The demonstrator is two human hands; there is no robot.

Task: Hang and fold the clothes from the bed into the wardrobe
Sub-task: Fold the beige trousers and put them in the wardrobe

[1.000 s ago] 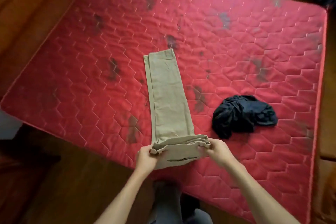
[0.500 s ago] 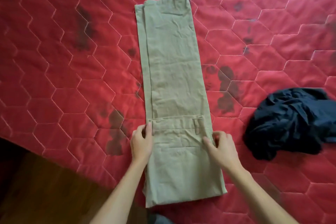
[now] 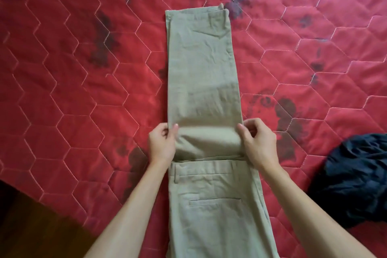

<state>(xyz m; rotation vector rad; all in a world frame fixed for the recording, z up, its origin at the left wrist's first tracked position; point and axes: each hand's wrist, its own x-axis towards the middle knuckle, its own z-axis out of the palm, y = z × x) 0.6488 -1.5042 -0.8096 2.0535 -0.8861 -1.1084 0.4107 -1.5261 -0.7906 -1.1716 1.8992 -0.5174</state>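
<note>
Head view, looking down. A red quilted mattress (image 3: pixel 62 81) with white hexagonal stitching and dark blotches fills nearly the whole frame; its edges are cut off on every side except lower left, where a dark wooden floor (image 3: pixel 31 226) shows. No brand, label or legible writing appears on any surface.

Khaki trousers (image 3: pixel 202 65) lie lengthwise down the centre of the mattress, folded leg on leg. The hems lie at the far end; the waistband, a belt loop and a welt pocket (image 3: pixel 214 202) face up at the near end, and the seat runs off the bottom edge. A rounded fold crosses the cloth just beyond the waistband.

A crumpled dark navy garment (image 3: pixel 356 182) lies on the mattress to the right, apart from the trousers and cut by the right edge; its type cannot be made out.

The left hand (image 3: pixel 162 144) pinches the left end of the fold, thumb on top. The right hand (image 3: pixel 258 142) pinches the right end, fingers curled around the cloth.

Compared with half a second earlier, the hands then lay flat at the waistband; the cloth between them now bulges into a roll, and the view is closer.
</note>
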